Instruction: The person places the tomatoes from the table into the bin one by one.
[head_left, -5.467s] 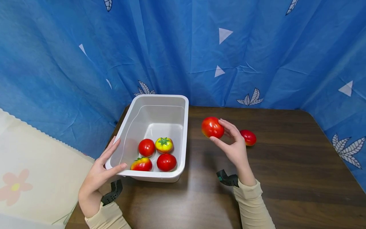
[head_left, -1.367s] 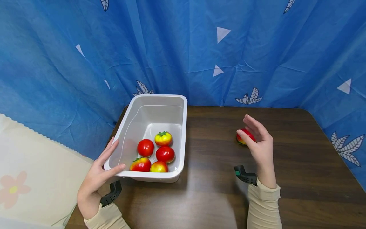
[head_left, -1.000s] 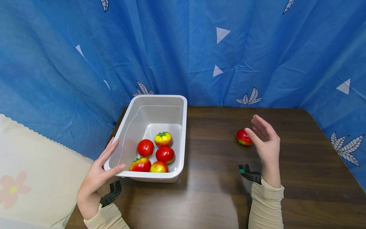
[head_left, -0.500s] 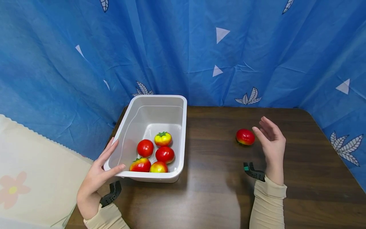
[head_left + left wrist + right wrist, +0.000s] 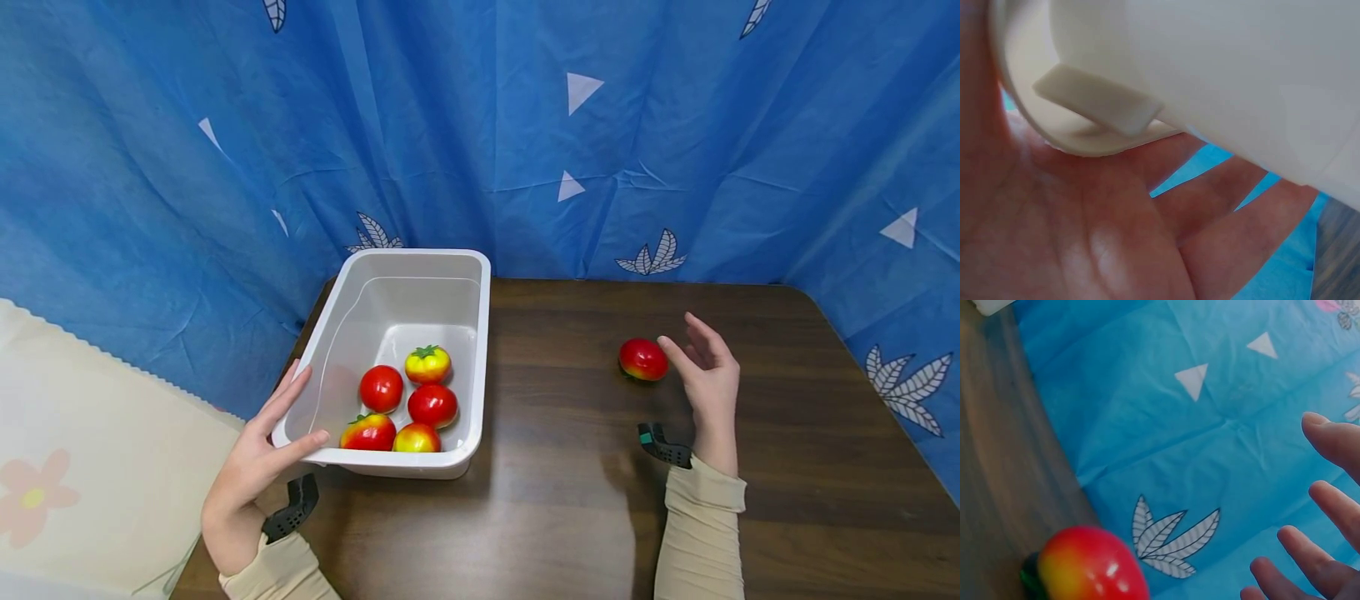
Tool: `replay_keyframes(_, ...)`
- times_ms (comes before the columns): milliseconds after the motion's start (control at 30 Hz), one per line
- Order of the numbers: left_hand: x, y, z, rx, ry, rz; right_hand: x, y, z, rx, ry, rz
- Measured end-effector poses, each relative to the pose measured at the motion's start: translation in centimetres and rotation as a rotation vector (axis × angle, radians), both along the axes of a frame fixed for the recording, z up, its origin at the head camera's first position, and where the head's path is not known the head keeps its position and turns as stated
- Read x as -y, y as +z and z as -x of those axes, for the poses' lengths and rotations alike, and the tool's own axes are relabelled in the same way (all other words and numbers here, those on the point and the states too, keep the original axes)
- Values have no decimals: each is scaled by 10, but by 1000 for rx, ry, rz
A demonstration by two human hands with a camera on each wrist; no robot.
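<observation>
A white plastic bin [image 5: 486,333] stands on the left of a dark wooden table and holds several red and yellow tomatoes [image 5: 432,404]. My left hand [image 5: 273,429] grips its near left corner, thumb over the rim and fingers along the outer wall. The left wrist view shows the palm [image 5: 1085,237] pressed under the bin's rim [image 5: 1097,106]. One red tomato [image 5: 643,359] lies alone on the table. Just to its right my right hand [image 5: 697,362] is open and holds nothing. In the right wrist view the tomato [image 5: 1088,565] sits apart from the spread fingers [image 5: 1335,444].
The table [image 5: 562,500] is bounded behind and to the right by a blue patterned curtain [image 5: 525,150]. A cream cloth with a flower print [image 5: 75,433] lies off the table's left edge. Black wrist mounts show at both cuffs.
The tomato my right hand held 5.5 s ago now lies in the bin. Over the last second that hand moved right of the lone tomato, then sank closer to it. The left hand stayed put.
</observation>
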State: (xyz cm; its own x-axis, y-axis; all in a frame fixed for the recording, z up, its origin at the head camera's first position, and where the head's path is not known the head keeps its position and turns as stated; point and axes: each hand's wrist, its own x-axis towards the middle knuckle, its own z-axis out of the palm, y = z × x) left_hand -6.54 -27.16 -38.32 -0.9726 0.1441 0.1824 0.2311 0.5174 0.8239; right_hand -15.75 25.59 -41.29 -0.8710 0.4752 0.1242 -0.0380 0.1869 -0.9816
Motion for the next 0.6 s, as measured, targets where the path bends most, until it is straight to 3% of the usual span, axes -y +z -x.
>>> replay_keyframes(467, -2, 1, 0, -14, -16, -26, -4, -24, 10, 119, 23, 1)
replay_keyframes(600, -2, 1, 0, -17, -22, -44, -10, -41, 17, 133, 31, -24)
